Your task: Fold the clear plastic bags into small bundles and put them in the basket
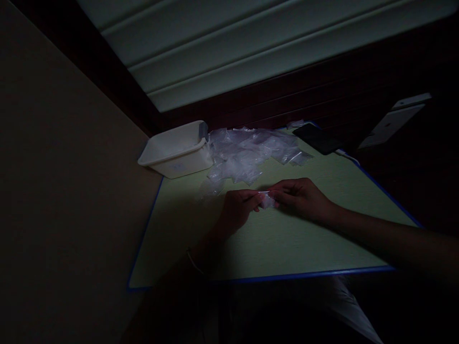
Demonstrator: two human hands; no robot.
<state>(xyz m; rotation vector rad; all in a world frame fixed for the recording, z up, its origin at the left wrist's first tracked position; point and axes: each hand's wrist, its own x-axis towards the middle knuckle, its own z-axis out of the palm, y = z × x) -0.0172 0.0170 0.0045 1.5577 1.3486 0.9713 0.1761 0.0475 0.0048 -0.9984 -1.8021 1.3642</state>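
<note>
Between my two hands is a small clear plastic bag [267, 200], held just above the middle of the table. My left hand [239, 206] pinches its left side between thumb and fingers. On the opposite side, my right hand [301, 196] pinches the bag near its top edge. A whitish strip runs along that top edge. What the bag contains, if anything, is too dark to make out. Just beyond my hands lies a spread-out heap of similar clear plastic bags [244, 150].
A white plastic bin [179, 150] stands at the table's back left corner, beside the wall. At the back right lies a dark flat object [317, 138]. The pale green table [287, 248] has a blue edge. A white box-like item [392, 125] is further right, beyond the table.
</note>
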